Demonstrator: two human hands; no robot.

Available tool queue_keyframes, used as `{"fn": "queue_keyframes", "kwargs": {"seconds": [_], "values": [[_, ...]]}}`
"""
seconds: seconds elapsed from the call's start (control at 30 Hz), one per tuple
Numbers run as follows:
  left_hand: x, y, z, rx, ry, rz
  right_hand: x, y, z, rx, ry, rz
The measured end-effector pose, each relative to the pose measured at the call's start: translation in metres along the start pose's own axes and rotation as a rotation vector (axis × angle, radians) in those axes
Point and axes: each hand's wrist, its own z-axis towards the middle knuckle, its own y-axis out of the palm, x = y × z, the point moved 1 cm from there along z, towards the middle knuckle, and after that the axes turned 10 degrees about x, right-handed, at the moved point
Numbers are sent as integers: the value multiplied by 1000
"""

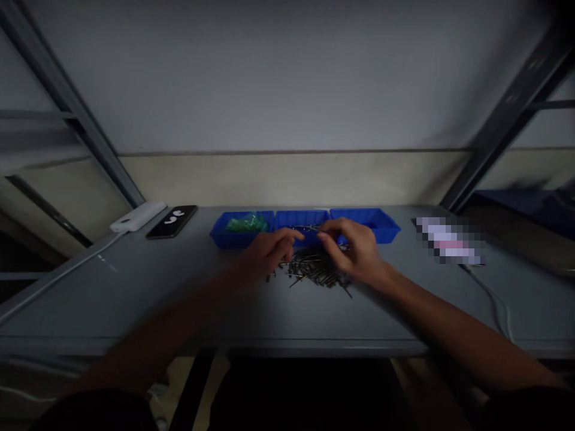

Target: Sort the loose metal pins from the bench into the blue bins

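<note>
Long, thin metal pieces that look like screws or pins lie in a loose pile (317, 269) on the grey table, beneath and between my hands. My right hand (357, 248) is closed in a pinch, thumb against forefinger, at a thin metal piece (313, 228) above the middle blue bin (287, 217). To the left of the pile, my left hand (269, 251) has its fingers bent inward, the forefinger pointing toward the right hand. What it holds, if anything, is hidden. Shiny metal pieces also show inside the middle bin, partly covered by my fingers.
Beside the middle bin stand a left blue bin (229, 239) with a green plastic bag (247, 223) and a right blue bin (389, 230). A phone (173, 222) with white earbuds and a white power bank (139, 216) lie left. At right is a blurred-out device (449, 240) with a cable.
</note>
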Motion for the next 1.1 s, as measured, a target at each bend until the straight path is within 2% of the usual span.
{"fn": "queue_keyframes", "kwargs": {"seconds": [0.27, 0.37, 0.43, 0.57, 0.63, 0.73, 0.87, 0.93, 1.0, 1.1], "values": [[-1, 2, -1, -21, -2, -83, -3, -19, 12, 315, -95, -144], [0, 1, -1, -30, 3, -84, 5, -19, 13, 365, -73, -210], [1, 1, -1, -39, 2, -74, 16, -14, 12, 253, 12, -291], [1, 2, -2, -71, 6, -30, 35, 3, 5, -198, 141, -477], [1, 1, -1, -69, 17, 16, 32, 9, 1, -301, 143, -476], [2, -6, 1, -20, 64, 117, 17, 12, -1, -356, 130, -385], [2, -26, 7, 56, 140, 312, 4, 13, -3, -401, 130, -292], [-1, -36, 9, 9, 152, 437, 5, 15, -4, -411, 136, -264], [-5, -45, 9, -86, 116, 518, 9, 16, -6, -417, 141, -249], [-15, -52, 5, -318, -36, 517, 12, 17, -8, -414, 140, -249]]}}
